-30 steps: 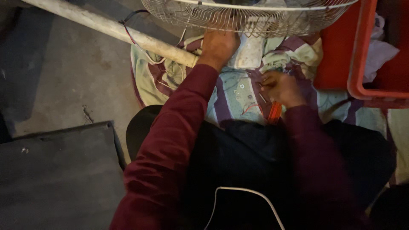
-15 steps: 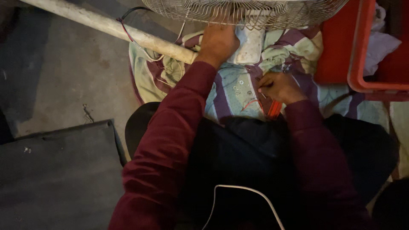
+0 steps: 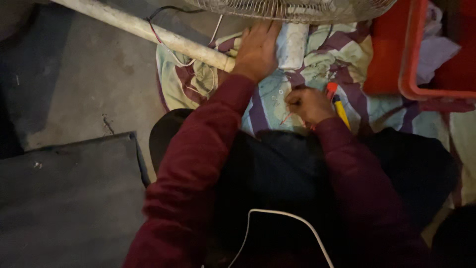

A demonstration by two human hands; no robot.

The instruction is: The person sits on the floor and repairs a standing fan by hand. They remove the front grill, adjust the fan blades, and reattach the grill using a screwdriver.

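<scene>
Fingers (image 3: 260, 34) of the left hand (image 3: 255, 52) lie extended and close together, flat on the striped cloth (image 3: 317, 69), tips at the lower rim of the wire fan guard (image 3: 292, 7). Left hand sits between the end of the pale pole (image 3: 148, 32) and the white fan housing (image 3: 291, 44), touching or nearly touching both; exact contact unclear in dim light.

Right hand (image 3: 308, 105) is curled into a loose fist on the cloth, near the person's lap. Its fingers (image 3: 296, 101) are pressed together, pinching a thin red wire (image 3: 285, 118) that trails down-left from the knuckles. Whether anything else is inside the fist: cannot tell.

Screwdriver with yellow-and-red handle (image 3: 338, 104) lies on the cloth just beside the right hand, on its outer side, tilted, red end pointing toward the fan. Hand and tool look close but apart.

Thin wires, red and dark (image 3: 166, 42), loop along the pole. Red plastic crate (image 3: 411, 69) stands at the cloth's right edge. Cloth is spread on a grey concrete floor (image 3: 84, 84). White cable (image 3: 277, 213) arcs across the dark lap. Both sleeves (image 3: 198, 164) are maroon.
</scene>
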